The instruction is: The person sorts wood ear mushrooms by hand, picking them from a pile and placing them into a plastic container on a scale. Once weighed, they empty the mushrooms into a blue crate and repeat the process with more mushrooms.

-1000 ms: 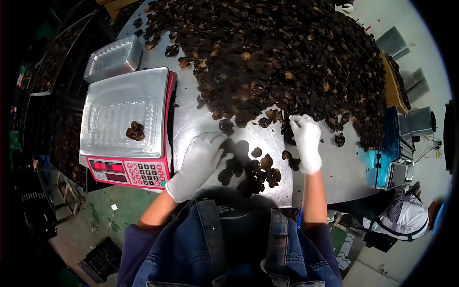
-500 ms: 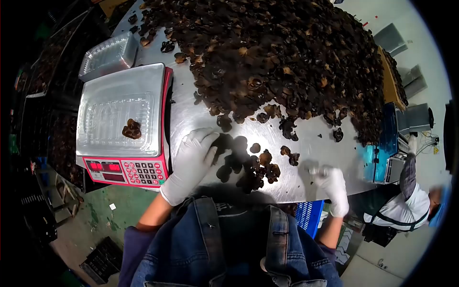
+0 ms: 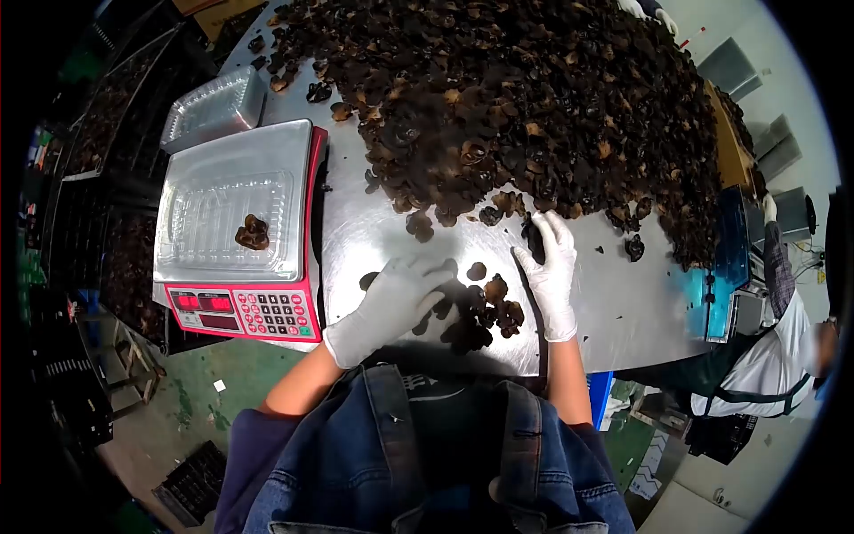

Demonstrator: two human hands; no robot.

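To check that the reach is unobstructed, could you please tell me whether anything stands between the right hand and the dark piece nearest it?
Nothing visible does: the dark piece is by the right hand, at the near edge of the heap; any grip is unclear.

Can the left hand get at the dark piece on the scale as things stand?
Probably yes: nothing seems to stand between the left hand and the dark piece, and no cover shows over it.
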